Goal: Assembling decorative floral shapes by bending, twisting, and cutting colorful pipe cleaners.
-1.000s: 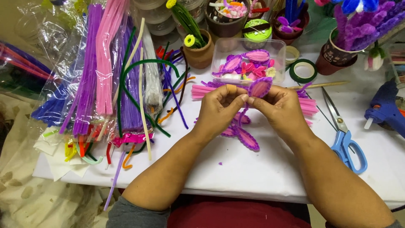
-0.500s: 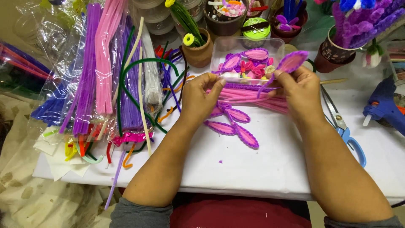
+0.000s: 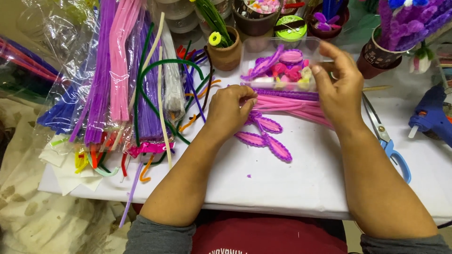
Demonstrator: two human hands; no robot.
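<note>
— Watching the right hand point(image 3: 340, 89) now: a second ago both hands met over a purple-edged pink petal held up above the middle of the table; half a second ago the right one carried that petal toward the far edge. Now it hovers at the clear plastic box point(image 3: 263, 54), fingers spread and loosened, and I see no petal in them.

— So it let go?

— That's how I read it: the hand is released, and the petal has most likely joined the other pink and purple pieces point(image 3: 288, 66) inside the box. I can't pick out which one it is.

— And the left hand point(image 3: 230, 112)?

— Lower than before, resting on the white table point(image 3: 306, 188) near its middle. Its fingers are curled in and pinched at the near end of the loose pink pipe cleaners point(image 3: 294, 104); whether it truly grips one I cannot tell.

— What else lies around?

— Three finished petals point(image 3: 264, 134) lie flat just beside the left hand, toward the near edge. Blue-handled scissors point(image 3: 391, 146) lie right of the right wrist, and a blue glue gun point(image 3: 431, 115) sits at the right edge. Bagged pipe cleaners point(image 3: 117, 80) fill the left side.

— Meaning?

— One petal looks finished and stored; the hands seem between pieces.
</note>
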